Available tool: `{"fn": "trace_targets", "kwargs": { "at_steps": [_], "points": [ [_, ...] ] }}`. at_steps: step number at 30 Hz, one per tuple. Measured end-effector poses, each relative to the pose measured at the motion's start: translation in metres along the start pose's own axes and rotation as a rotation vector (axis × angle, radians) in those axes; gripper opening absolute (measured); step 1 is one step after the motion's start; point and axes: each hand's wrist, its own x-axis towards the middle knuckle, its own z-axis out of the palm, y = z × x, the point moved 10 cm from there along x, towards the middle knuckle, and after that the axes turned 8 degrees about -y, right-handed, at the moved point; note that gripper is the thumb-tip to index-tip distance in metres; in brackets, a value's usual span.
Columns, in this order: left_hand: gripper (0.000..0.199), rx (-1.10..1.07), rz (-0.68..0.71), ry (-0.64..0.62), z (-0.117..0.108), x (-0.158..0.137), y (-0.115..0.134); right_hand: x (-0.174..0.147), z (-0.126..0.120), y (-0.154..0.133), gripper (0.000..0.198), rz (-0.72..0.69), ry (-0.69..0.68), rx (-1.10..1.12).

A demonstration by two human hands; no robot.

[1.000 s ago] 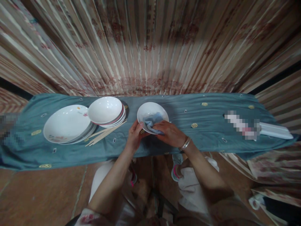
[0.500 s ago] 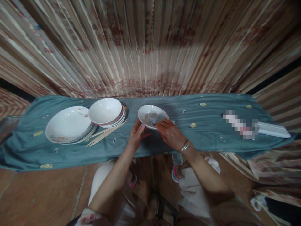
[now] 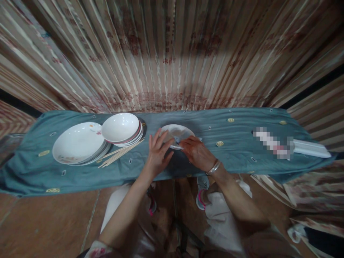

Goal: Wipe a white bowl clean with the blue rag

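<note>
A white bowl (image 3: 179,127) stands on the cloth-covered table before me, partly hidden by my hands. My left hand (image 3: 158,156) is at its left side with fingers spread, the fingertips over or against the rim; I cannot tell if they touch. My right hand (image 3: 198,153), with a silver bangle on the wrist, is closed at the bowl's near right rim. It grips a crumpled grey-blue cloth (image 3: 176,139) that reaches into the bowl. Much of the cloth is covered by the fingers.
Left of the bowl are a stack of white bowls (image 3: 120,128), a stack of large plates (image 3: 77,141) and several wooden chopsticks (image 3: 119,154). A white tray-like object (image 3: 311,148) lies at the far right beside a blurred-out patch. Curtains (image 3: 172,71) hang behind the table (image 3: 231,157).
My left hand has loosened from the bowl's rim and spread its fingers. The bowl has shifted slightly right and nearer to me, with my right hand and the cloth still at it.
</note>
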Motion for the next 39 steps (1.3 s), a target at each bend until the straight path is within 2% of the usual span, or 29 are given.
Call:
{"fn": "trace_targets", "kwargs": {
  "at_steps": [5, 9, 12, 15, 18, 22, 25, 32, 36, 39],
  "points": [
    [0.024, -0.085, -0.061, -0.106, 0.009, 0.005, -0.005, -0.002, 0.002, -0.002, 0.013, -0.012, -0.011, 0.023],
    [0.011, -0.307, -0.174, -0.079, 0.006, 0.009, -0.018, -0.003, 0.001, -0.001, 0.012, -0.022, 0.006, 0.030],
    [0.003, -0.393, -0.224, -0.055, 0.007, 0.009, -0.024, -0.004, -0.005, 0.001, 0.011, -0.034, 0.063, 0.026],
    [0.005, -0.445, -0.254, -0.031, 0.010, 0.009, -0.027, -0.006, -0.017, 0.007, 0.012, -0.033, 0.165, 0.051],
    [0.005, -0.592, -0.324, 0.030, 0.013, 0.005, -0.033, -0.010, -0.031, 0.015, 0.020, -0.014, 0.304, 0.126],
    [0.010, -0.848, -0.543, 0.166, 0.016, -0.005, -0.053, -0.020, -0.048, 0.022, 0.022, 0.042, 0.524, 0.258],
    [0.016, -1.011, -0.660, 0.222, 0.019, -0.010, -0.060, -0.024, -0.050, 0.015, 0.024, 0.059, 0.609, 0.306],
    [0.020, -1.278, -0.638, 0.296, 0.018, -0.006, -0.053, -0.006, -0.018, -0.025, 0.035, -0.011, 0.431, 0.131],
    [0.024, -1.378, -0.629, 0.293, 0.021, -0.004, -0.046, -0.003, -0.016, -0.020, 0.034, 0.057, 0.425, 0.029],
    [0.027, -1.405, -0.643, 0.278, 0.022, -0.004, -0.044, 0.002, -0.014, -0.016, 0.037, 0.043, 0.400, 0.071]
  ]
}}
